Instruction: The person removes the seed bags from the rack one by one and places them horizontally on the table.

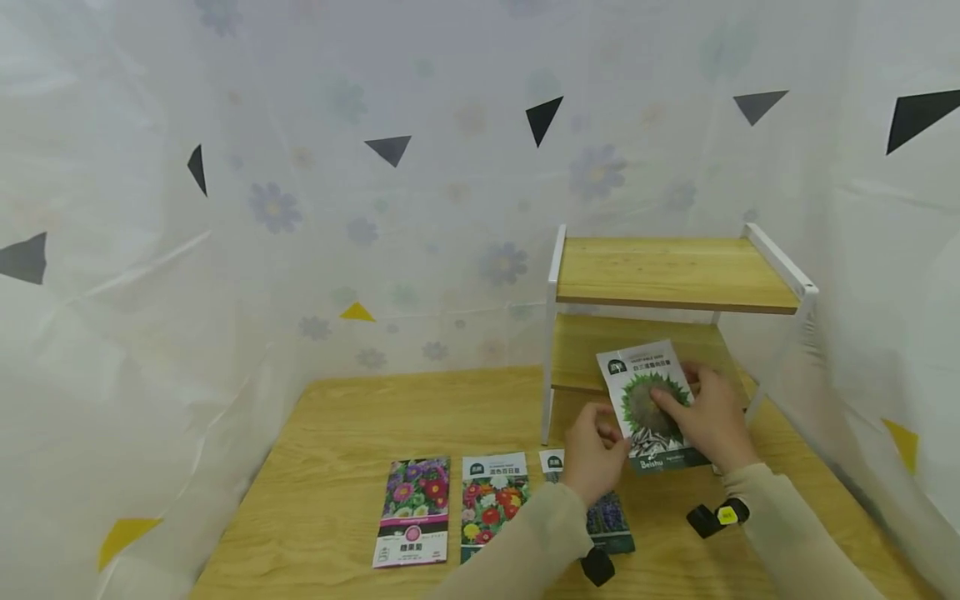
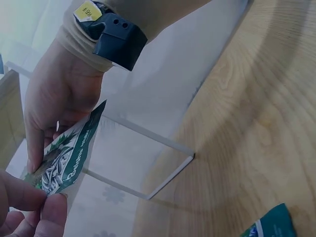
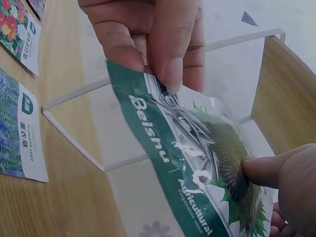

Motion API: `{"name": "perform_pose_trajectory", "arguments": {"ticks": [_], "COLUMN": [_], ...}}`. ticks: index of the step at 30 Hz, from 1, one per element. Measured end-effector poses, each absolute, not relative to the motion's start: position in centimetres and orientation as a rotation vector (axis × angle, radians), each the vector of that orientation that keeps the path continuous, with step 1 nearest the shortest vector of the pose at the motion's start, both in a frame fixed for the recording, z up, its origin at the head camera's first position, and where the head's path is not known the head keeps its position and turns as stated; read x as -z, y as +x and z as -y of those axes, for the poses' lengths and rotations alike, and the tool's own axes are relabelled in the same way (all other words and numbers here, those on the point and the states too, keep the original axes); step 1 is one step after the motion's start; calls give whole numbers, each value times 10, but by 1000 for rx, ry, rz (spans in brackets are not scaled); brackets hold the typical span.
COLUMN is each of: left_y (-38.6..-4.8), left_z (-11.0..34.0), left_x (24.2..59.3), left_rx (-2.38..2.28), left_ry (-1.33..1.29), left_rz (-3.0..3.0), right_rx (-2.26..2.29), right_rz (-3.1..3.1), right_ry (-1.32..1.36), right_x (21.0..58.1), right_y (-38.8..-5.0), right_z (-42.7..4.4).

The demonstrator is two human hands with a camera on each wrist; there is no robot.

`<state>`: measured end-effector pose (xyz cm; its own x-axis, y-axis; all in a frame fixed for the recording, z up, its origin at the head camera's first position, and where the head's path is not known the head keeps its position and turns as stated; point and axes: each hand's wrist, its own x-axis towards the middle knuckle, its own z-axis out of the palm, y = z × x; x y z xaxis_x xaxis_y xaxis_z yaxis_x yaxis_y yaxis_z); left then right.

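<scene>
A sunflower seed packet (image 1: 649,404), white with a green bottom band, is held up in front of the shelf, tilted. My right hand (image 1: 714,417) grips its right side, thumb on the printed flower head. At its lower left edge my left hand (image 1: 596,450) pinches the packet between thumb and fingers, as the right wrist view also shows at the packet's green band (image 3: 148,138). Below my left forearm lies a lavender seed packet (image 1: 609,525), partly hidden by that hand and sleeve.
Left of it on the wooden table (image 1: 322,483) lie a mixed zinnia-type flower packet (image 1: 495,500), partly covered by my sleeve, and a pink-and-purple flower packet (image 1: 412,508). A two-tier wooden shelf with white frame (image 1: 675,271) stands behind my hands at the right.
</scene>
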<state>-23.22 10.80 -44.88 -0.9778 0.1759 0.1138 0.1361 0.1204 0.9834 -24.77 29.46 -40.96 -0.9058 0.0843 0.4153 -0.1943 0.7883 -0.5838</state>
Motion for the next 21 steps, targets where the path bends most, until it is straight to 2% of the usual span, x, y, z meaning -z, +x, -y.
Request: {"name": "perform_pose_trajectory", "arguments": {"ticks": [13, 21], "left_y": [-211, -198], "left_z": [-95, -102], "left_x": [473, 496], "left_rx": [-2036, -2017], "left_ry": [350, 240], "left_rz": [-2359, -2395], "right_rx": [-832, -775], "right_rz": [2592, 2660], "right_ry": [159, 256], "right_x": [421, 441], "right_y": [-233, -225], "right_z": [-289, -294]}}
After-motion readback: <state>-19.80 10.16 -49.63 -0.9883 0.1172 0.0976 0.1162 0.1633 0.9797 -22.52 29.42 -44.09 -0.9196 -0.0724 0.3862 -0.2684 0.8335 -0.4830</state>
